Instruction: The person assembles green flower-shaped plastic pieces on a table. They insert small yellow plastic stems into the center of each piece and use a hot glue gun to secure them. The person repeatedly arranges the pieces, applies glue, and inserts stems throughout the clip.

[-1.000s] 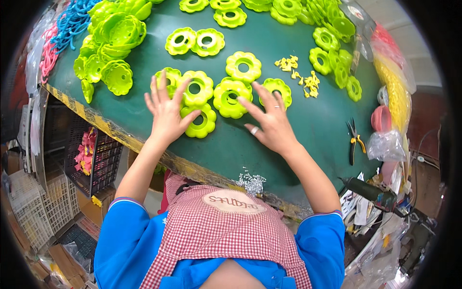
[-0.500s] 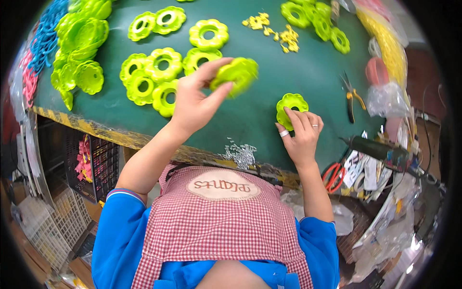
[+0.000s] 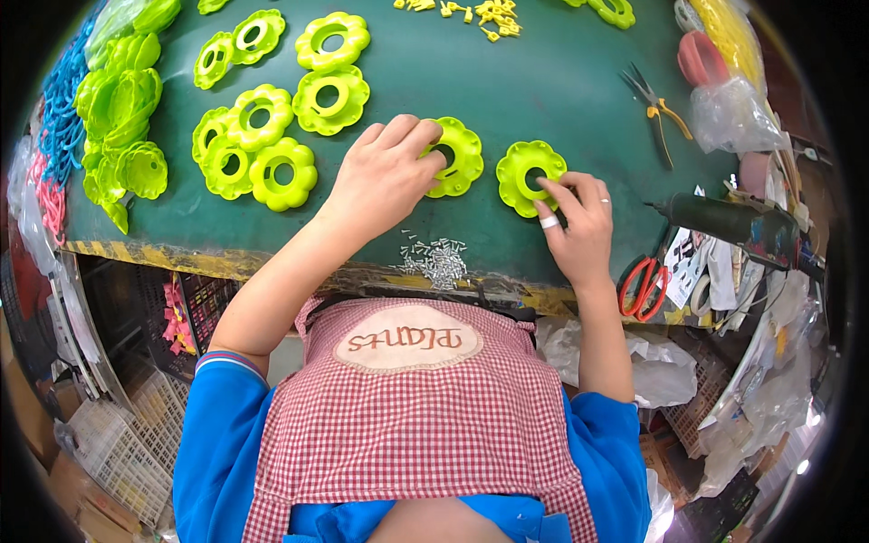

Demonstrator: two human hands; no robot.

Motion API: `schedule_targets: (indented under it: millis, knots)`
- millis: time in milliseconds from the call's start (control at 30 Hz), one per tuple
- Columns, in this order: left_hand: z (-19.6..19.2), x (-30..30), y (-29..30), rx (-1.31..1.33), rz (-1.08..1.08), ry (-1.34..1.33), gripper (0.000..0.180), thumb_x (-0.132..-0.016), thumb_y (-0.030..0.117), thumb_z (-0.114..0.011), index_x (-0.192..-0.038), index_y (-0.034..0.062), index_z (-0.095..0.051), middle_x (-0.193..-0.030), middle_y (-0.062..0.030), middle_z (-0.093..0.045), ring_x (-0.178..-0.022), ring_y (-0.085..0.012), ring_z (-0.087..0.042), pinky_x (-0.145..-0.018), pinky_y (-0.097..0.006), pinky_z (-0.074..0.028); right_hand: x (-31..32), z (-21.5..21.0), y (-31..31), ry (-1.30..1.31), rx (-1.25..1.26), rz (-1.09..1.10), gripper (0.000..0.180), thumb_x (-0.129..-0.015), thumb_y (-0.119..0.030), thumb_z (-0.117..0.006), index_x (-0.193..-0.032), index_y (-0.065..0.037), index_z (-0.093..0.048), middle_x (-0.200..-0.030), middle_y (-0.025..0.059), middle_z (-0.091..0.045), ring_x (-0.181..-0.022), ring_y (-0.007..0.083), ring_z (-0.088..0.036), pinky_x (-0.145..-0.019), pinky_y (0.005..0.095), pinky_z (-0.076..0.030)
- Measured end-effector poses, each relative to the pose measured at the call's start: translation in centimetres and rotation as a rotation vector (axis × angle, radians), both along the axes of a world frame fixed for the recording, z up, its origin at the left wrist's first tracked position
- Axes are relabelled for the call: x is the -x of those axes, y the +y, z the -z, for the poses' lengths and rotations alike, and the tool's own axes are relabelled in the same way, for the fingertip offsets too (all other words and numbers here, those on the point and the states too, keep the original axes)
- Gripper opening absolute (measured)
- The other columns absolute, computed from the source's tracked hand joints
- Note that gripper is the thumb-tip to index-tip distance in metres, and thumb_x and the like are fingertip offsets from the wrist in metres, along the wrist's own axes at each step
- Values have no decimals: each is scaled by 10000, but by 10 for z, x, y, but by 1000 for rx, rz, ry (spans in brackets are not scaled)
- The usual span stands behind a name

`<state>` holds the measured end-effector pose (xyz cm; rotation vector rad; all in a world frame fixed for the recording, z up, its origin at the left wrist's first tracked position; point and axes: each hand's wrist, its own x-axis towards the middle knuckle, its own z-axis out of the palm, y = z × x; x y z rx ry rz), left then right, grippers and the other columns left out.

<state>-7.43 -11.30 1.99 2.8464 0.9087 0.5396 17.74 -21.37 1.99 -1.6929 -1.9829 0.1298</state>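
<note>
My left hand [image 3: 385, 172] is closed on the left side of a lime-green flower-shaped plastic ring [image 3: 466, 156], which lies on or just above the green tabletop; its fingertips are partly hidden. A matching ring [image 3: 514, 172] lies to its right, with a small gap between the two. My right hand [image 3: 581, 226] grips that ring's right edge between thumb and fingers. Small holes show around its rim, and the centre is a round opening. Close to the table's front edge, below my left hand, is a pile of small silver screws [image 3: 439, 262].
Several more green rings [image 3: 262, 118] lie at the left, beside a stack of green cup-like pieces [image 3: 118, 100]. Small yellow parts [image 3: 496, 16] lie at the far side. On the right are pliers [image 3: 659, 109], a dark power screwdriver [image 3: 720, 217] and red-handled scissors [image 3: 643, 288].
My left hand has lowered its ring from a raised, tilted hold to beside the other ring. My right hand stays at its ring. The whole view has shifted somewhat.
</note>
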Motion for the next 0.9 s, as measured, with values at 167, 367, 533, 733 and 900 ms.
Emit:
schedule_targets:
  millis: [167, 367, 533, 733, 900]
  knots:
    - [10, -20, -25, 147, -19, 9, 268, -685, 248, -795, -886, 116, -676, -1003, -10, -558, -908, -196, -562, -763, -328, -496, -5, 10, -16, 0, 53, -56, 174, -730, -137, -772, -880, -83, -701, -891, 35, -613, -866, 242, -572, -839, 403, -438]
    - [17, -32, -36, 64, 71, 10, 282, -680, 171, -739, -946, 107, -674, -1011, -14, -565, -904, -191, -563, -769, -321, -502, -14, -1, -36, -77, 89, -51, 213, -704, -180, -789, -885, -107, -705, -945, 25, -619, -932, 232, -569, -930, 438, -373]
    - [16, -43, -49, 348, 212, -32, 396, -701, 185, -756, -1064, 56, -665, -1093, -66, -578, -965, -237, -542, -851, -330, -494, -35, -11, -35, -144, 149, -46, 184, -724, -140, -763, -888, -88, -700, -957, 54, -618, -944, 260, -570, -938, 442, -384]
    - [-10, -1, -35, 255, 143, -236, 381, -706, 200, -774, -1050, 63, -682, -1236, -91, -594, -1047, -265, -596, -860, -392, -523, -50, -24, -34, -18, 115, 52, 290, -743, -130, -763, -1007, -29, -699, -973, 126, -641, -926, 333, -587, -839, 444, -458]
    - [-22, 102, -35, 36, -439, -106, 180, -707, 99, -791, -868, 101, -710, -761, -40, -653, -697, -239, -605, -632, -351, -492, 20, -15, 35, 84, -20, -338, 243, -780, -86, -730, -1018, -51, -699, -947, 94, -657, -855, 303, -614, -802, 414, -499]
